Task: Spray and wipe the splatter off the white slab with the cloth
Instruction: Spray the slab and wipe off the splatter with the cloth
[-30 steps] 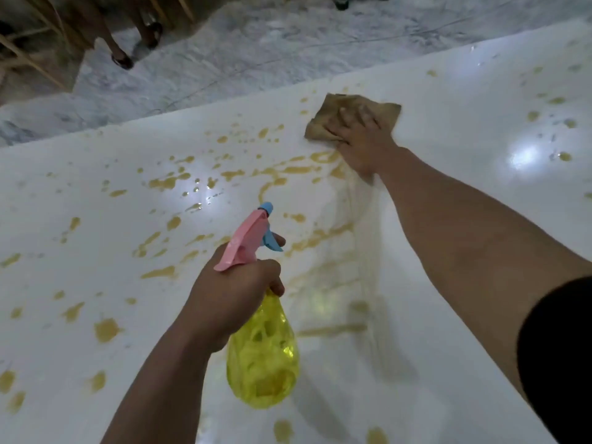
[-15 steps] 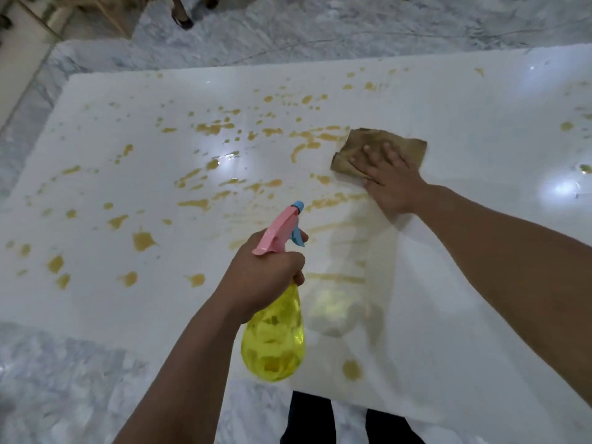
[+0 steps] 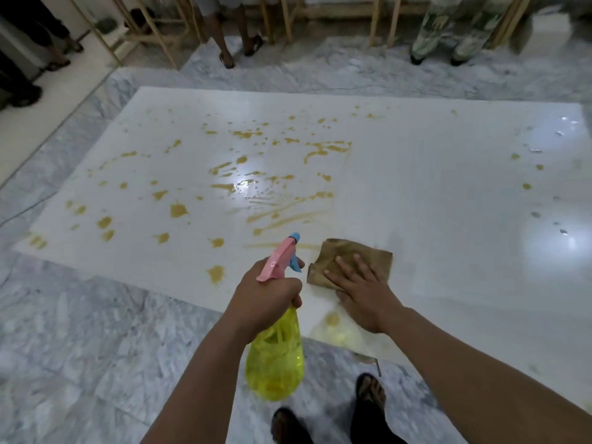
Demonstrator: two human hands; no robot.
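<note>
Lower centre, the right hand (image 3: 358, 293) lies open and flat, pressing a soft, limp brown cloth (image 3: 349, 259) onto the glossy white slab (image 3: 448, 193), while the left hand (image 3: 266, 299) is fisted around the light spray bottle (image 3: 275, 357) at its neck.

The place looks like a stone showroom or workshop: a large white slab (image 3: 448, 187) lies flat on a grey-veined marble floor (image 3: 80, 331), with bare wooden frames (image 3: 288, 17) and standing onlookers' legs (image 3: 224, 36) along the far side.
</note>
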